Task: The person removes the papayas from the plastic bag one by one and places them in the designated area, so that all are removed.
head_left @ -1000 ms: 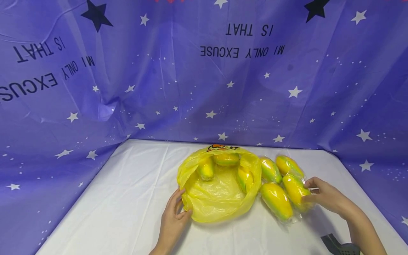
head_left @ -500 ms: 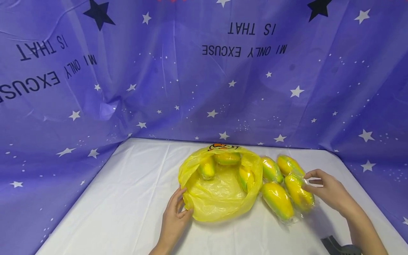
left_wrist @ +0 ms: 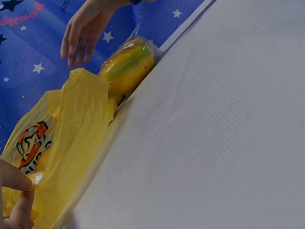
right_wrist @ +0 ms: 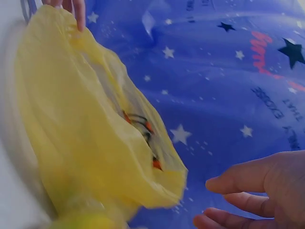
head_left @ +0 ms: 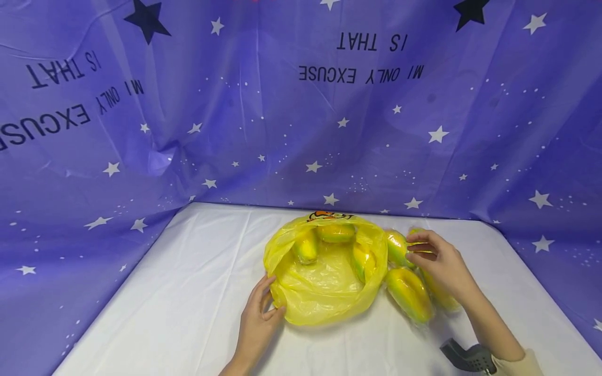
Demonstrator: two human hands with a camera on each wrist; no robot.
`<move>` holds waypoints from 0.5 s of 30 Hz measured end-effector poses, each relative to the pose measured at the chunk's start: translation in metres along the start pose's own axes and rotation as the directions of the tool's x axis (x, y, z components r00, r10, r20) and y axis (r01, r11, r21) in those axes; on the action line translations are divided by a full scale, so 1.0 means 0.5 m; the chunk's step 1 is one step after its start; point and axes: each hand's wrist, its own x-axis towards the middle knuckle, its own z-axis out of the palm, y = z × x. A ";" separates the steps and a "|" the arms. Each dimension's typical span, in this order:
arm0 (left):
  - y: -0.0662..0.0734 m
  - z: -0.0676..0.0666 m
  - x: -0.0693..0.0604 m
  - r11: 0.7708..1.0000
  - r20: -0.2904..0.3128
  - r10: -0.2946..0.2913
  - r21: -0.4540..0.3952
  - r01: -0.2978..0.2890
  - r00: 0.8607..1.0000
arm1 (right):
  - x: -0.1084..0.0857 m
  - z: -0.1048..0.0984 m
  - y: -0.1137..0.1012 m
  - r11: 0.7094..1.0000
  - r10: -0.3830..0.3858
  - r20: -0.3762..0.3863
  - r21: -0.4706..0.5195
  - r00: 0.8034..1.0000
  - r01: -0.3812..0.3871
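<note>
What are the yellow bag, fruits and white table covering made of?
Yellow bag: thin, glossy plastic film; it crinkles and contents show through. Fruits: smooth, possibly foam or plastic; shiny clear wrap hides their own finish. Table covering: probably matte woven cloth, from its creases.

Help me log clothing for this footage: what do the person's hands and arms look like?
The left hand and right hand wear no gloves. A beige sleeve shows on the right arm at the bottom of the head view; beside it is a dark grey, curved piece dotted with small holes. The left forearm is bare where visible.
</note>
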 end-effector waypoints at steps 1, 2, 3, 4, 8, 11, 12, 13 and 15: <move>-0.001 0.001 0.000 1.000 -0.003 -0.004 -0.001 0.004 1.000 | 0.006 0.009 -0.001 1.000 -0.008 0.014 0.016 1.000 0.008; -0.001 0.001 0.001 1.000 -0.002 -0.006 -0.001 0.006 1.000 | 0.011 0.017 -0.003 1.000 -0.009 0.030 0.030 1.000 0.008; -0.002 0.002 0.001 1.000 -0.001 -0.007 -0.002 0.007 1.000 | 0.017 0.024 -0.006 0.999 -0.009 0.047 0.047 0.999 0.007; -0.002 0.002 0.002 1.000 -0.001 -0.008 -0.003 0.008 1.000 | 0.022 0.031 -0.007 0.998 -0.018 0.061 0.064 0.998 0.014; -0.003 0.004 0.003 1.000 0.002 0.000 -0.005 0.000 1.000 | 0.041 0.057 -0.012 0.996 -0.027 0.127 0.090 0.992 0.015; -0.003 0.004 0.002 1.000 0.001 0.009 0.001 -0.009 1.000 | 0.051 0.075 -0.021 0.995 -0.042 0.165 0.094 0.985 0.026; -0.002 0.003 0.002 1.000 -0.001 0.010 0.005 -0.010 1.000 | 0.055 0.082 -0.026 0.995 -0.047 0.176 0.099 0.983 0.030; -0.002 0.003 0.002 1.000 -0.002 0.013 0.010 -0.013 1.000 | 0.058 0.089 -0.031 0.994 -0.052 0.185 0.102 0.981 0.034; -0.002 0.002 0.001 1.000 -0.001 0.015 0.011 -0.015 1.000 | 0.065 0.102 -0.043 0.994 -0.058 0.200 0.103 0.978 0.038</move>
